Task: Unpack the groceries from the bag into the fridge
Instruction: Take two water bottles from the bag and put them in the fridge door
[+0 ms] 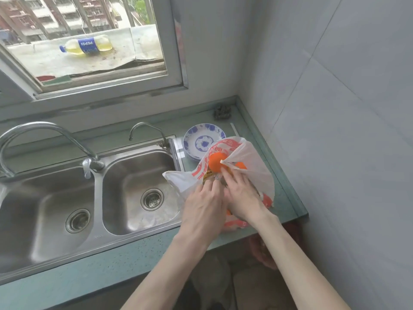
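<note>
**Two hands at the mouth of the grocery bag**

Both hands work the thin white plastic bag with orange-red print (pixel 250 157), which sits on the speckled green countertop (pixel 288 198) just right of the stainless double sink (pixel 134 189). The left hand (pixel 204 205) lies on the bag's near side with fingers reaching into the opening — whether they pinch anything I cannot tell, since the fingertips are hidden. The right hand (pixel 242 195) has its fingers closed on the plastic, apparently drawing the film aside so the contents show. A round orange fruit (pixel 218 163) sits exposed in the mouth, with more orange behind it. A stack of blue-and-white patterned plates (pixel 201 140) stands touching the bag's far side. No fridge is in view, so unpacking seems barely begun — likely the bag is being spread for a first pick.
</note>
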`<state>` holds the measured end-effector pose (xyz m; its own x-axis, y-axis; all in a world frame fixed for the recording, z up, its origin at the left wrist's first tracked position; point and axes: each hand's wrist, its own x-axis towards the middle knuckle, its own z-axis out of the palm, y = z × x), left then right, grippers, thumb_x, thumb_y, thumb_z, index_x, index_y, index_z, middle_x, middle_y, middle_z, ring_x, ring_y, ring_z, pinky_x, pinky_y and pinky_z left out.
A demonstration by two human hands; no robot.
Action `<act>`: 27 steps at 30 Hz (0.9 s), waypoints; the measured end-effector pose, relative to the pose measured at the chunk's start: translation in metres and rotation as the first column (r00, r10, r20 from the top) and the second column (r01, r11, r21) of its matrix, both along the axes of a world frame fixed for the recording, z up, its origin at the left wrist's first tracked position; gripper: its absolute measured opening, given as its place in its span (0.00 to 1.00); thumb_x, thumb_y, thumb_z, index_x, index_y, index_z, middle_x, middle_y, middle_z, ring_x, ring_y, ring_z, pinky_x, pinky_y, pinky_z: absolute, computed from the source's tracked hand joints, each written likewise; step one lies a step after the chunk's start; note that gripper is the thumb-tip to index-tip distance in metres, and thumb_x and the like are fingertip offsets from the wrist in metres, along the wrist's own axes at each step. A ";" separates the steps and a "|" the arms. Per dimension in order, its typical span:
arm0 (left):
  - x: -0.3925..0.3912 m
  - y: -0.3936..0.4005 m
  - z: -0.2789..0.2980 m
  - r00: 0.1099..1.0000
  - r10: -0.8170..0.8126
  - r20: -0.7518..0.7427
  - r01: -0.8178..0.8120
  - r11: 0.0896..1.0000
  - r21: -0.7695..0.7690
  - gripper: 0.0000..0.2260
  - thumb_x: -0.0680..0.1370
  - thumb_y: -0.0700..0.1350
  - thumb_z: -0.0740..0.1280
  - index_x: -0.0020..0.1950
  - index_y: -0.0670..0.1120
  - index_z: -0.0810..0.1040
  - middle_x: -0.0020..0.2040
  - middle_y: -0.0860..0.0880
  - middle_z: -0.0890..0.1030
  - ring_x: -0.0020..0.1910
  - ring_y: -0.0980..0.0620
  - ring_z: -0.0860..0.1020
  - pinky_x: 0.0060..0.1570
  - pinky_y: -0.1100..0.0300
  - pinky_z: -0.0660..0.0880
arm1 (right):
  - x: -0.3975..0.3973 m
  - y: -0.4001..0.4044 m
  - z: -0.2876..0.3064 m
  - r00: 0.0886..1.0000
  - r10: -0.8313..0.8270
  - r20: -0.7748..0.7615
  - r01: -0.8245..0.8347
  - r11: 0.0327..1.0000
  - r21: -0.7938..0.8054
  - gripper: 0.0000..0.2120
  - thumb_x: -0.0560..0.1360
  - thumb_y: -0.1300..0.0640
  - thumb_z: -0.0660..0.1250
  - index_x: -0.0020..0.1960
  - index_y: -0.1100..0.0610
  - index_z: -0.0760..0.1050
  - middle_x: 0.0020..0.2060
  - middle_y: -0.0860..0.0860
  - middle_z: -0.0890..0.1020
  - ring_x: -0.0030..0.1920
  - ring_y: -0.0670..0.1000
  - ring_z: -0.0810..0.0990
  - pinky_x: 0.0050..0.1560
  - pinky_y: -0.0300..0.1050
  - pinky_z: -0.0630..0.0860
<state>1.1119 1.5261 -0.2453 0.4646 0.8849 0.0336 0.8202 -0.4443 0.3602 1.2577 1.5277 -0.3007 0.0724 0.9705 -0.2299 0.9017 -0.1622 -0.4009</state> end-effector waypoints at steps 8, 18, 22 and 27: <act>0.015 0.033 -0.025 0.983 -0.106 -0.148 0.087 0.988 -0.130 0.12 0.83 0.40 0.59 0.65 0.46 0.75 0.58 0.47 0.78 0.57 0.45 0.76 0.50 0.53 0.75 | 0.055 -0.007 0.013 0.953 -0.184 0.239 0.200 0.979 -0.045 0.36 0.84 0.45 0.58 0.85 0.51 0.42 0.84 0.55 0.41 0.84 0.58 0.38 0.81 0.59 0.46; -0.003 0.045 -0.041 0.855 -0.219 -0.470 0.065 0.945 -0.322 0.21 0.79 0.47 0.70 0.72 0.46 0.72 0.67 0.44 0.75 0.65 0.43 0.74 0.57 0.51 0.74 | 0.050 -0.011 0.033 0.944 -0.167 0.284 0.156 0.986 0.063 0.37 0.78 0.46 0.71 0.80 0.55 0.59 0.77 0.57 0.67 0.77 0.58 0.67 0.75 0.55 0.68; -0.001 0.051 -0.045 0.895 -0.166 -0.415 0.059 0.964 -0.258 0.18 0.79 0.42 0.67 0.68 0.45 0.72 0.65 0.44 0.75 0.64 0.43 0.74 0.54 0.52 0.72 | 0.027 0.003 0.021 0.987 0.020 0.162 -0.043 0.989 0.142 0.18 0.77 0.55 0.72 0.66 0.55 0.77 0.60 0.51 0.80 0.59 0.54 0.78 0.61 0.50 0.75; 0.006 0.063 -0.058 0.919 -0.124 -0.375 0.041 0.974 -0.223 0.20 0.78 0.41 0.65 0.70 0.46 0.69 0.67 0.44 0.75 0.68 0.42 0.72 0.61 0.50 0.71 | 0.006 0.013 -0.001 0.965 0.192 0.180 -0.189 0.981 -0.033 0.16 0.79 0.58 0.67 0.66 0.52 0.78 0.61 0.50 0.81 0.61 0.55 0.77 0.64 0.52 0.72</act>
<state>1.1178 1.5889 -0.3028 0.4760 0.8106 -0.3412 0.8771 -0.4662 0.1160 1.2637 1.5408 -0.3015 -0.0712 0.9668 -0.2453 0.9740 0.0144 -0.2262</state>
